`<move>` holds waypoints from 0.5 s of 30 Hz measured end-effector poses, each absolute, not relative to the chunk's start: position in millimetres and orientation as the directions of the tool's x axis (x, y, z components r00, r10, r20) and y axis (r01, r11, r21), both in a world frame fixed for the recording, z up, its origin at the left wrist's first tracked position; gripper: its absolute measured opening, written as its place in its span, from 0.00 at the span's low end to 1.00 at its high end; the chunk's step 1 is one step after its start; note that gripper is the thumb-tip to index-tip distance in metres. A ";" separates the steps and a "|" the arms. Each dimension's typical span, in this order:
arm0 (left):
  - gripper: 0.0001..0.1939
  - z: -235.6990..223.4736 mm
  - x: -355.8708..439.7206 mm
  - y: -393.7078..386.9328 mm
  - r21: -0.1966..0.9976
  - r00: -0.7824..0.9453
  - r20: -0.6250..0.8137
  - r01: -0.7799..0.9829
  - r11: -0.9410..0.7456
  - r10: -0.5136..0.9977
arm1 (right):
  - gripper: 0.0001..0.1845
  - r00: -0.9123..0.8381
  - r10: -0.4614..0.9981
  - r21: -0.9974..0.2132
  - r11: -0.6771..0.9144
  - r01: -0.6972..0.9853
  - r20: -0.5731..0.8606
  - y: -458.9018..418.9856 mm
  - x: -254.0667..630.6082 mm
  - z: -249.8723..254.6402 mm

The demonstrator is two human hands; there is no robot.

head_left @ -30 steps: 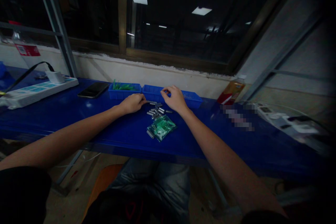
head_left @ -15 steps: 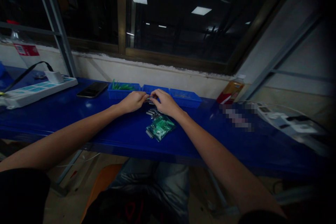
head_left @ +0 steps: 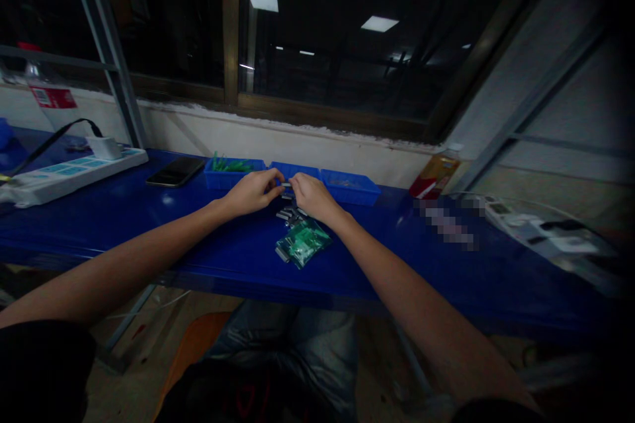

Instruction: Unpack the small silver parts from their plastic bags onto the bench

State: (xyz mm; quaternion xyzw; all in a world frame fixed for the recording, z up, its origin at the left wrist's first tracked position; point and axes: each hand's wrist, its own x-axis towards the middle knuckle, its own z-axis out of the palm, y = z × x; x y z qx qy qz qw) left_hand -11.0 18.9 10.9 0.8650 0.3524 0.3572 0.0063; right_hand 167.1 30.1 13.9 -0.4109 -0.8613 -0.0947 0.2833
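My left hand (head_left: 256,192) and my right hand (head_left: 312,196) meet above the blue table, just in front of the bins. Between their fingertips is a small grey metallic piece (head_left: 286,184), too small to name surely. Both hands are closed in a pinch on it. Below them lies a small pile of similar grey metal pieces (head_left: 288,214). Nearer to me is a clear bag with green parts (head_left: 305,242), and another grey piece (head_left: 282,254) sticks out at its left edge.
Three joined blue bins stand along the wall; the left bin (head_left: 218,180) holds green strips. Further left are a phone (head_left: 175,172) and a white power strip (head_left: 74,175). At right stand a drink bottle (head_left: 435,175) and white items (head_left: 560,238) on the table (head_left: 213,258).
My left fingers have opened slightly and turned, with the thumb lower. The right fingers have closed more, and the small grey piece shows more plainly between them.
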 end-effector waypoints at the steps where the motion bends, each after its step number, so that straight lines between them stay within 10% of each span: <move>1: 0.11 11.3 -11.1 18.4 0.255 0.498 0.617 0.606 -0.754 0.609 | 0.15 -0.502 0.659 -0.066 0.640 0.766 0.561 29.9 166.9 13.6; 15: 0.15 16.5 -12.7 15.6 0.274 0.396 0.639 0.683 -0.677 0.659 | 0.10 -0.530 0.611 -0.203 0.746 0.634 0.588 21.5 169.5 17.6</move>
